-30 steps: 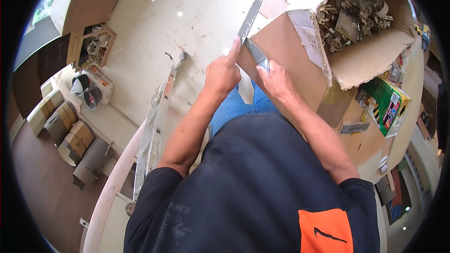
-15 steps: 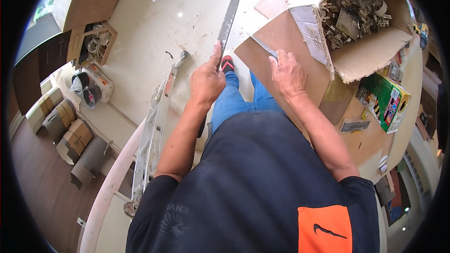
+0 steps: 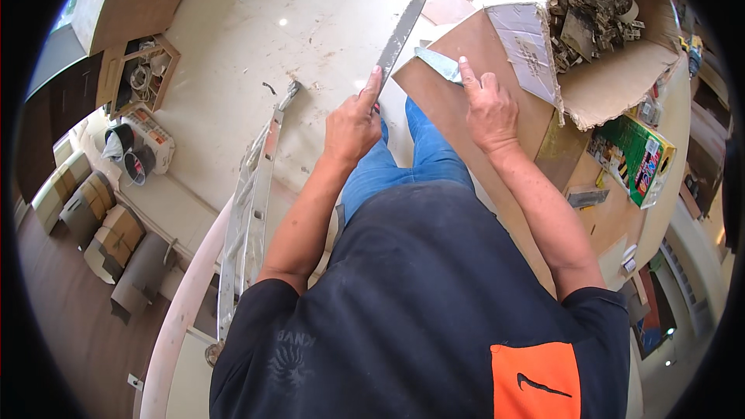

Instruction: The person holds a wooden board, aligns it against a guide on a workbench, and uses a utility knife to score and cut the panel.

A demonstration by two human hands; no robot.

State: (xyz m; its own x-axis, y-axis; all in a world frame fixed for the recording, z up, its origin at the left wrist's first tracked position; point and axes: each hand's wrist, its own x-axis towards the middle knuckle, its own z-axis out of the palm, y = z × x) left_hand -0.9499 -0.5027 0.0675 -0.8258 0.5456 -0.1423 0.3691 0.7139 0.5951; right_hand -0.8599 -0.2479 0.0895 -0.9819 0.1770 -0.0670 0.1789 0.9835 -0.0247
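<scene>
My left hand (image 3: pixel 353 126) is closed round the near end of a long, straight grey blade (image 3: pixel 401 35), its index finger stretched along it. Pale smears mark the blade, which points up and away to the right; its handle, if any, is hidden. In my right hand (image 3: pixel 493 115) is a putty knife (image 3: pixel 438 63), the index finger laid along it and the other fingers curled in. Its pale, widening blade points left, above the corner of a brown board (image 3: pixel 442 101). The two tools are close but apart.
A torn cardboard box (image 3: pixel 524 54) full of metal hinges lies on its side at the right. Beside it are a green box (image 3: pixel 630 157) and a flat metal scraper (image 3: pixel 587 198). A folded ladder (image 3: pixel 252 209) stands left of me; buckets (image 3: pixel 140 163) and rolls (image 3: pixel 141 273) lie farther left.
The putty knife has turned, showing its broad face, and my right index finger has straightened along it. My left hand and the long blade have shifted slightly right, the blade leaning more to the right.
</scene>
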